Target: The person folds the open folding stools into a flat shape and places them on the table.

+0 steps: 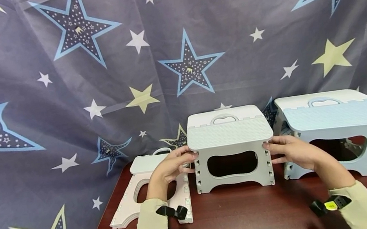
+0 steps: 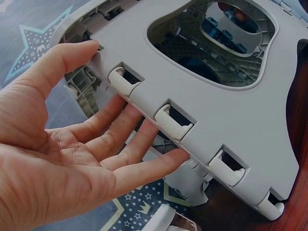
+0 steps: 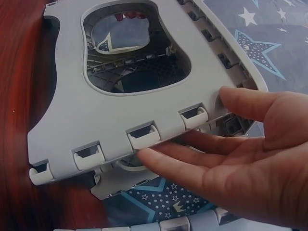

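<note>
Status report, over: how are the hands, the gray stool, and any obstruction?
Left hand and right hand grip opposite sides of gray stool. Stool upright, unfolded. Possible obstructions: pink stool at left, blue stool at right.

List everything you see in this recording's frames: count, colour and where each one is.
Backdrop: 1, grey-purple with blue, yellow and white stars, behind the table
Table: 1, dark red-brown, under the stools
Grey stool: 1, pale grey and white, centre, between the hands
Blue stool: 1, pale blue and white, right
Pink stool: 1, pale pink and white, left, partly behind the left arm
Wrist devices: 2, black, one per wrist
Sleeves: 2, pale yellow, on the forearms
Left hand: 1, holding the grey stool's left edge
Right hand: 1, holding its right edge
</note>
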